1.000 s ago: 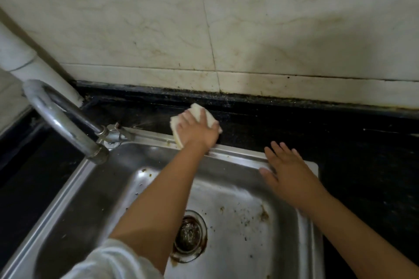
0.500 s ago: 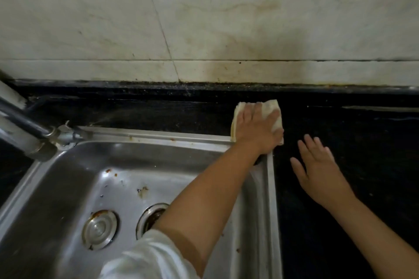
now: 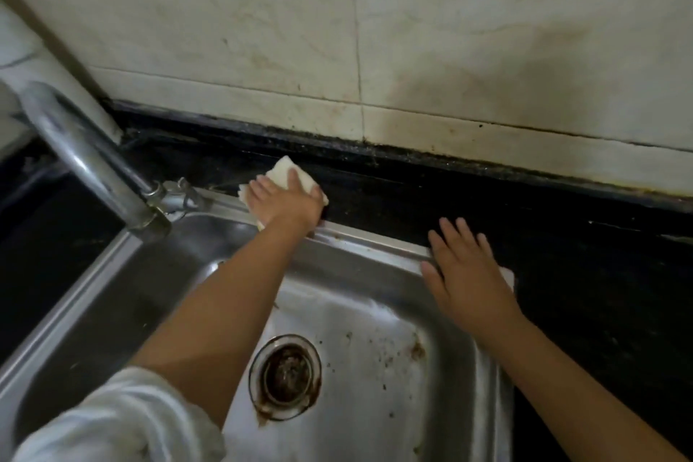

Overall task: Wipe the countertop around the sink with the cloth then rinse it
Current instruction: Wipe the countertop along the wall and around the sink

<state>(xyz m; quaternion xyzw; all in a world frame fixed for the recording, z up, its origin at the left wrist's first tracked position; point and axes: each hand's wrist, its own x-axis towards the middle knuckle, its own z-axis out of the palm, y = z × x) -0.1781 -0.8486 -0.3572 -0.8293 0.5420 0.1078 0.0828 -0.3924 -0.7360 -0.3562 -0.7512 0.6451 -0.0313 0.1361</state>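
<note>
Folded white cloth (image 3: 282, 172) lies flat on the black countertop (image 3: 431, 199), on the strip behind the sink, just right of the tap base and touching the sink's back rim. Left hand (image 3: 285, 199) is palm-down on top of it, fingers together & pressing it to the counter; cloth corners stick out past the fingertips and at the thumb side. Not pinched, just held under the flat hand. Left forearm reaches diagonally across the basin, w/ a white sleeve (image 3: 112, 420) bunched near the elbow at bottom left.

Right hand (image 3: 463, 270) is empty, fingers spread a bit, resting flat over the back right corner of the stainless sink (image 3: 375, 244), fingertips on the counter just past the rim. The two hands are well apart along the back rim.

Basin has brown specks & a rusty smear on the right side of the floor; drain strainer (image 3: 287, 376) in the middle has a dark grimy ring. Chrome faucet (image 3: 86, 157) arches from its base at the back left corner, spout toward the left. Behind the counter, a dirty dark seam runs under pale marble-look wall tiles (image 3: 262, 30), stained brownish at right.
</note>
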